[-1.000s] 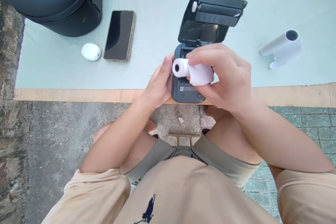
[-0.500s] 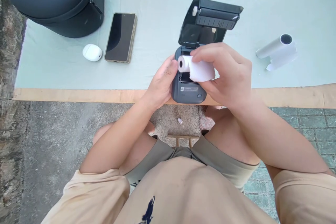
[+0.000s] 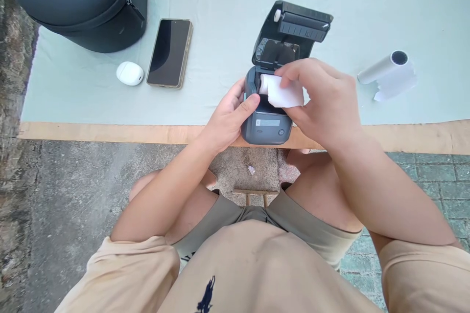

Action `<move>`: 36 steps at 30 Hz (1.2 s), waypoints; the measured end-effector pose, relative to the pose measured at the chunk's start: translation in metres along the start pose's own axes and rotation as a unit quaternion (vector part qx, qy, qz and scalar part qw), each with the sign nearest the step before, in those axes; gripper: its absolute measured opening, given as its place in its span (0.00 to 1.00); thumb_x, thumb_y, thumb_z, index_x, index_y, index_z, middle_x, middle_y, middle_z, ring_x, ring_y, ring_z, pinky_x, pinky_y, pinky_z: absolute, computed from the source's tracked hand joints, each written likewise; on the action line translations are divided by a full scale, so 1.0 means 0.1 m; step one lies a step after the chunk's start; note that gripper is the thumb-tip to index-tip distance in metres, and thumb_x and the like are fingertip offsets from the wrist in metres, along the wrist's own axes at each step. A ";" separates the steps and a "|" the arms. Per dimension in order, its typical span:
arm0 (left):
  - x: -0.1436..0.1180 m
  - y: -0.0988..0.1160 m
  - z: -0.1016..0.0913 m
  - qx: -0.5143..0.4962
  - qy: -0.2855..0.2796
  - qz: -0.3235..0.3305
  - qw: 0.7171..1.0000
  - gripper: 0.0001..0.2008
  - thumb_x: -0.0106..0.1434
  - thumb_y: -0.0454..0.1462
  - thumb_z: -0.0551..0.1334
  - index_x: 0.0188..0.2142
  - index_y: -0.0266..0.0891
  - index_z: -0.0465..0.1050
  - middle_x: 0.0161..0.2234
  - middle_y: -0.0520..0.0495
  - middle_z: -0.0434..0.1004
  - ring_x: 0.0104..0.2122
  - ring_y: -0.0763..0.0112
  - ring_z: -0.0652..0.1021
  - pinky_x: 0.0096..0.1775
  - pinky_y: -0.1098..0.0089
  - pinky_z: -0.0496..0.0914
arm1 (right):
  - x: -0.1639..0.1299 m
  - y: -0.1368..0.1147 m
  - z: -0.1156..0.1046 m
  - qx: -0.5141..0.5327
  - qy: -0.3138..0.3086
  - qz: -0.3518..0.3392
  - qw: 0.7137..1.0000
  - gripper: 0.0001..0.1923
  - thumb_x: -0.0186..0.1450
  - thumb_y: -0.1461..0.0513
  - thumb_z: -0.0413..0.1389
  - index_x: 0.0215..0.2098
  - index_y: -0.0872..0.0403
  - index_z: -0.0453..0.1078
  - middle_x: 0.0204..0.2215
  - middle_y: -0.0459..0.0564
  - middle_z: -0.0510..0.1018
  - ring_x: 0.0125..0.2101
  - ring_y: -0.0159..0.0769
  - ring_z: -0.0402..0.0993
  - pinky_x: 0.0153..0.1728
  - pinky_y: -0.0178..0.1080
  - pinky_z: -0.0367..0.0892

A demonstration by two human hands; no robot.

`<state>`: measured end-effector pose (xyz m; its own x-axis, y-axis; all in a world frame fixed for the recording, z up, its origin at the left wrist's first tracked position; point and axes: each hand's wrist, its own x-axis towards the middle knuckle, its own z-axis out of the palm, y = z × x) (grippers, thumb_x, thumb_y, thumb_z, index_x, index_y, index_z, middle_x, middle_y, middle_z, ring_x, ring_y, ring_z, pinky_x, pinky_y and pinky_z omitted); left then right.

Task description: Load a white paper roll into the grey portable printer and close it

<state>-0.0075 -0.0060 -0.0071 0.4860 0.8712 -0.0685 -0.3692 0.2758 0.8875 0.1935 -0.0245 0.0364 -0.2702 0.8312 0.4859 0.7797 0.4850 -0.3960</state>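
A small dark grey printer (image 3: 267,127) stands at the near edge of the table with its lid (image 3: 292,34) swung up and back. My right hand (image 3: 323,102) grips a white paper roll (image 3: 281,92), holding it down in the printer's open bay. My left hand (image 3: 229,117) clasps the printer's left side, thumb lying across its top front. Most of the roll's right end is hidden under my fingers.
A second paper roll (image 3: 389,71) with a loose torn end lies to the right. A phone (image 3: 169,52) and a white earbud case (image 3: 129,73) lie to the left, below a dark round bag (image 3: 81,2). The pale green cloth (image 3: 220,0) covers the table.
My right hand has carried the roll up and back from in front of the printer down into its open bay. My left thumb has shifted onto the printer's top.
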 end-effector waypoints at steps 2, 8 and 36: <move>0.00 0.00 0.00 -0.001 0.008 -0.003 1.000 0.28 0.65 0.56 0.72 0.57 0.45 0.74 0.65 0.45 0.80 0.70 0.53 0.76 0.63 0.62 0.79 | 0.00 0.02 0.01 0.004 0.000 -0.004 1.000 0.08 0.68 0.65 0.58 0.42 0.44 0.67 0.45 0.44 0.86 0.46 0.45 0.84 0.32 0.45 0.73; -0.01 0.02 0.01 -0.009 0.010 0.004 1.000 0.27 0.66 0.55 0.72 0.56 0.43 0.75 0.63 0.44 0.81 0.66 0.54 0.80 0.60 0.64 0.80 | -0.02 0.03 0.03 -0.007 0.003 -0.030 1.000 0.12 0.64 0.68 0.57 0.42 0.46 0.67 0.46 0.45 0.86 0.45 0.46 0.85 0.37 0.46 0.73; 0.01 0.01 -0.06 0.057 -0.012 0.003 0.998 0.44 0.46 0.47 0.84 0.59 0.44 0.69 0.64 0.40 0.78 0.64 0.46 0.80 0.56 0.60 0.81 | -0.25 0.10 -0.04 0.034 0.008 -0.024 0.999 0.21 0.71 0.50 0.64 0.58 0.49 0.72 0.56 0.60 0.75 0.59 0.52 0.74 0.55 0.57 0.77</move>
<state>-0.0124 -0.0020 -0.0091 0.5030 0.8627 -0.0527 -0.2803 0.2205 0.9343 0.2105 -0.0415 0.0237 -0.2977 0.8019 0.5181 0.7259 0.5426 -0.4228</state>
